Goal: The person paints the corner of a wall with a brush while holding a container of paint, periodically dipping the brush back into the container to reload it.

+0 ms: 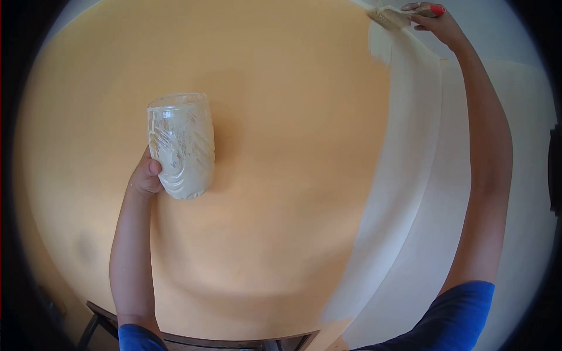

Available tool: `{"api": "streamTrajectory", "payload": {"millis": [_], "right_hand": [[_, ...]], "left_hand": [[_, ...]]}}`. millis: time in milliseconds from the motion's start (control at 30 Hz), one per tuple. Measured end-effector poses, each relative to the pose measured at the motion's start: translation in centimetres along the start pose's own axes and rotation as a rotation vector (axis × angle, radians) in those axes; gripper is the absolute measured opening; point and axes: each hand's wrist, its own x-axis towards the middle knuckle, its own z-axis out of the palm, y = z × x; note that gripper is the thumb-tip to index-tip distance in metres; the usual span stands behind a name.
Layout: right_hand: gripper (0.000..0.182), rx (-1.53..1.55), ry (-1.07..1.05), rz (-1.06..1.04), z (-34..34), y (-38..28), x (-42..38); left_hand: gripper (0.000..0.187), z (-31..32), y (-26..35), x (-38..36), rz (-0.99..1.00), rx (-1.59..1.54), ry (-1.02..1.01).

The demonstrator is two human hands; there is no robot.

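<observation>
My left hand (147,177) is wrapped round a clear plastic container (182,146) coated inside with cream paint, held upright in front of the orange wall (281,175). High at the upper right, my right hand (434,20) grips a paintbrush (391,19) with a red-tipped handle. The bristles are at the wall's top edge, beside a short patch of pale paint (380,45). A pale strip (404,134) runs down the wall's right side from there.
A pale adjoining wall (451,146) meets the orange one at a corner on the right. The ceiling (497,29) shows at the upper right. Dark-framed furniture (234,345) stands along the bottom edge. A dark object (554,169) is at the far right.
</observation>
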Motion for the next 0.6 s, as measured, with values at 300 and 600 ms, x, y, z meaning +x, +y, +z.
{"api": "streamTrajectory", "payload": {"millis": [300, 600], "right_hand": [[0.019, -0.357, 0.077, -0.412, 4.4, 1.4, -7.4], [0.024, -0.424, 0.251, -0.302, 3.6, 1.8, -2.2]], "left_hand": [[0.107, 0.1, 0.3, -0.1, 0.018, -0.006, -0.003], [0.107, -1.5, 0.5, 1.0, 0.021, -0.001, -0.007]]}}
